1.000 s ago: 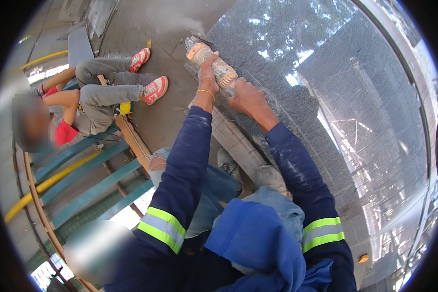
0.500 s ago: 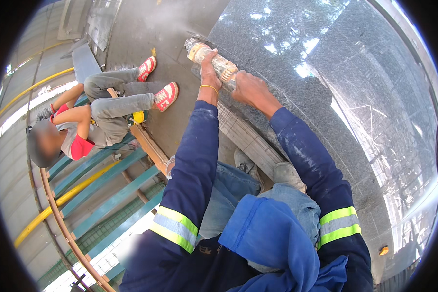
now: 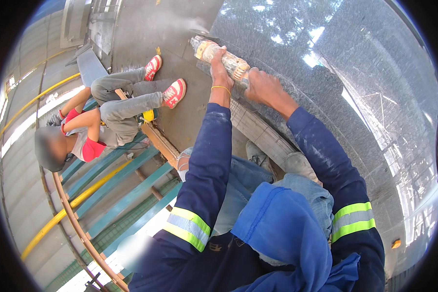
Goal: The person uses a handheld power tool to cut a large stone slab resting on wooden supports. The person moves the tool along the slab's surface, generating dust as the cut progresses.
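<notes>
To my left a person [image 3: 119, 121] sits on a bench of teal slats [image 3: 130, 200] edged by a brown wooden rail [image 3: 160, 143], arms raised, a grey glove [image 3: 54, 119] near the head. I see grey trousers [image 3: 141, 104] and red-and-white shoes [image 3: 174, 93] over the grey floor [image 3: 173, 129]. Something yellow [image 3: 150, 115] shows beside the rail under a leg; I can't make out what it is. A yellow pole [image 3: 53, 225] runs among the slats, with green mesh [image 3: 107, 236] between them. Past the knees I have a flat grey panel [image 3: 92, 68], and a small yellow scrap [image 3: 158, 50] near the farther shoe.
</notes>
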The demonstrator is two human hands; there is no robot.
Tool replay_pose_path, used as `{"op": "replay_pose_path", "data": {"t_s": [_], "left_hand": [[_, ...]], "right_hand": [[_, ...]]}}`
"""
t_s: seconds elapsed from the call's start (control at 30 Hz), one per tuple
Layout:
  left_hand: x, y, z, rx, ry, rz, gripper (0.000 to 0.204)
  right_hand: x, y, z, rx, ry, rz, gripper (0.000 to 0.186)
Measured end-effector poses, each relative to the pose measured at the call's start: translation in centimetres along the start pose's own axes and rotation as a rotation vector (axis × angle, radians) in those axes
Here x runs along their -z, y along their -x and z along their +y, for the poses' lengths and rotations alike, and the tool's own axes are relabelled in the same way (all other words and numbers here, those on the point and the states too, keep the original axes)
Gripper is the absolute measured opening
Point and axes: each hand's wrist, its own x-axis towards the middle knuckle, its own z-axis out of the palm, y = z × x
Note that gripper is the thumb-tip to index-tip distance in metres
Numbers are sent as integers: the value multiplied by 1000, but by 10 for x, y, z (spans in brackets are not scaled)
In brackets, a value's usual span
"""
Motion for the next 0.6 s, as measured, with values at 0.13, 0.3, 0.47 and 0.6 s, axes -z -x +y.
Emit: {"op": "replay_pose_path", "data": {"t_s": [0.13,0.3,0.47,0.6], "left_hand": [[-4,-3,0,0,-6,27,30],[7,-27,11,31,-36,32,32],[7,-33,15,72,-71,-25,34],[2,-26,12,57,-46,11,32]], "right_hand": [[2,-4,0,4,-7,-4,23],[6,-18,-11,-20,-39,-71,29],[12,-24,-15,-49,-16,-109,34],[12,-17,-14,-55,-18,-88,33]]}}
